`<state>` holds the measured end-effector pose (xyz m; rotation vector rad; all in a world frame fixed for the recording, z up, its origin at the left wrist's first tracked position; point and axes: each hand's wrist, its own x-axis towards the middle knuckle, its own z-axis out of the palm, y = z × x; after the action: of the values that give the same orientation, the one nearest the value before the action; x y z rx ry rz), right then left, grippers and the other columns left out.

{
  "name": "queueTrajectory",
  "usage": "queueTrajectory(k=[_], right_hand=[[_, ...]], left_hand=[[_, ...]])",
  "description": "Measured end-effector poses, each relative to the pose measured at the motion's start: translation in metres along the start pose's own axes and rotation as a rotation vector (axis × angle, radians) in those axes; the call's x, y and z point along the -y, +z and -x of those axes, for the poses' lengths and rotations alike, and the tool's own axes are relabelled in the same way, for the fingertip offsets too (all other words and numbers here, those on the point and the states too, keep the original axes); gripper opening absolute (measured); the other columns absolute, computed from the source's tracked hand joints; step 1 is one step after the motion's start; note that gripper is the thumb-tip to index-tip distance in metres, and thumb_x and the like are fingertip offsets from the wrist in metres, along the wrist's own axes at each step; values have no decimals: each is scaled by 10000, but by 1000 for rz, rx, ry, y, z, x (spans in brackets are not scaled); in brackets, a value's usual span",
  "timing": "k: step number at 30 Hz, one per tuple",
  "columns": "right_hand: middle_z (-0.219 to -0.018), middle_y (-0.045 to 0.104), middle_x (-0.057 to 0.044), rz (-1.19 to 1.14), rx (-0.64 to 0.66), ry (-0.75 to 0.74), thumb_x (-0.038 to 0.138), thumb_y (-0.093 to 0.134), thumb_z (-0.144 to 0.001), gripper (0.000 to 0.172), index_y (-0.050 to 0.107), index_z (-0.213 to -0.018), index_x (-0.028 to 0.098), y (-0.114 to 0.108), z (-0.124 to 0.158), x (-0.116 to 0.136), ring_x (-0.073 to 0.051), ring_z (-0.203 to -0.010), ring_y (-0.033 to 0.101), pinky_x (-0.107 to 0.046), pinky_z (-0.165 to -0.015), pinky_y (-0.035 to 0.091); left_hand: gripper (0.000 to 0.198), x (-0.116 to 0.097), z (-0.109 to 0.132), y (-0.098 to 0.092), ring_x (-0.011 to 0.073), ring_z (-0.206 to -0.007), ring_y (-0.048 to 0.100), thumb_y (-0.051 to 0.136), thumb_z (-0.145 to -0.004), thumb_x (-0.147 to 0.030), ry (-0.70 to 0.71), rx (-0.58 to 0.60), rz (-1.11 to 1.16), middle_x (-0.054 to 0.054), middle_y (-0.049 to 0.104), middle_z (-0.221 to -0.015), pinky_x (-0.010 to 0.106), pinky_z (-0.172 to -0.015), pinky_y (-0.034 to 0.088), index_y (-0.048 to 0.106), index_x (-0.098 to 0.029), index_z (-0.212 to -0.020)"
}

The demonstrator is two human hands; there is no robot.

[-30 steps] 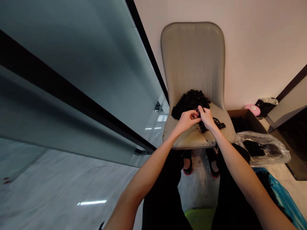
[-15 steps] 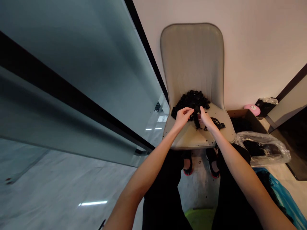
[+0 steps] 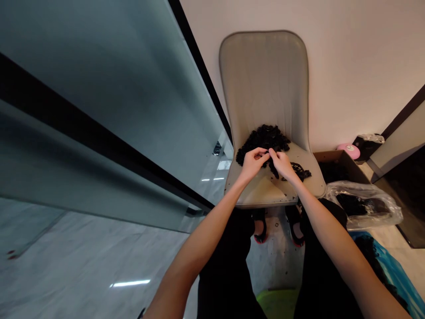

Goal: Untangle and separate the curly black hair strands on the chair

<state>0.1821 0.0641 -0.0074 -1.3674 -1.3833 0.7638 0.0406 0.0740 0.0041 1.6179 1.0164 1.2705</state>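
Black curly hair (image 3: 262,141): heaped on our beige chair (image 3: 262,79) seat.
Left hand (image 3: 252,164): our fingers (image 3: 260,153) pinch narrowly on the hair.
Right hand (image 3: 282,165): our fingers (image 3: 272,153) pinch it too, just beside.

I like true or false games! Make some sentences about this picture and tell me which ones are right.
1. The left hand and right hand are both pinching at a pile of black curly fibres. True.
2. The pile lies on the floor. False: it lies on the seat of a beige padded chair.
3. A clear plastic bag has something black inside. True.
4. A round pink object is inside that bag. False: the round pink object sits by the corner of an open cardboard box.
5. The person wears white shoes. False: they wear dark shoes with red edges.
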Motion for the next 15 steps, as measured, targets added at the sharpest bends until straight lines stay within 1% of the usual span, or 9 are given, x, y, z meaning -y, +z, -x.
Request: queueTrajectory(k=[2, 4, 7, 10, 13, 15], right_hand=[[-537, 441, 10, -8, 31, 15, 711, 495, -890, 603, 463, -538, 223, -1, 0, -1, -158, -608, 451, -297, -614, 355], [-537, 418, 18, -27, 62, 27, 709, 503, -880, 591, 456, -544, 225, -1, 1, -1, -153, -609, 431, -294, -605, 337], [-577, 463, 20, -91, 120, -11, 700, 490, -874, 558, 528, -617, 207, -2, 2, -2, -151, -636, 442, -287, -622, 342], [-590, 483, 25, -106, 127, -33, 675, 510, -860, 519, 532, -641, 205, -3, 2, -2, -147, -631, 441, -285, -617, 333], [-570, 480, 27, -78, 126, -41, 622, 528, -865, 486, 520, -615, 205, -2, 2, -2, -142, -610, 426, -284, -598, 317], [-559, 487, 26, -89, 129, -55, 594, 559, -856, 473, 529, -596, 200, -2, 2, -3, -138, -601, 417, -281, -591, 313]], left_hand=[[253, -1, 0, -3, 108, -635, 513, 725, -762, -406, 13, 27, -12, -3, 640, -755, 244, -596, 412, 699, -173, -857], [233, -2, -1, -6, 110, -633, 510, 716, -764, -397, 23, 72, -18, -10, 616, -725, 243, -601, 409, 681, -176, -831], [219, -3, 0, -11, 107, -619, 502, 723, -767, -384, 34, 145, -24, -20, 587, -691, 242, -606, 404, 658, -180, -813], [233, -3, 1, -15, 103, -597, 480, 715, -791, -398, 22, 192, -46, -32, 549, -651, 236, -586, 377, 625, -183, -781], [339, 0, 2, -16, 101, -569, 443, 654, -853, -471, 0, 254, -107, -34, 497, -601, 236, -554, 330, 587, -177, -699], [425, 2, 2, -16, 98, -555, 416, 605, -888, -542, -11, 293, -131, -30, 479, -598, 241, -537, 299, 598, -166, -688]])
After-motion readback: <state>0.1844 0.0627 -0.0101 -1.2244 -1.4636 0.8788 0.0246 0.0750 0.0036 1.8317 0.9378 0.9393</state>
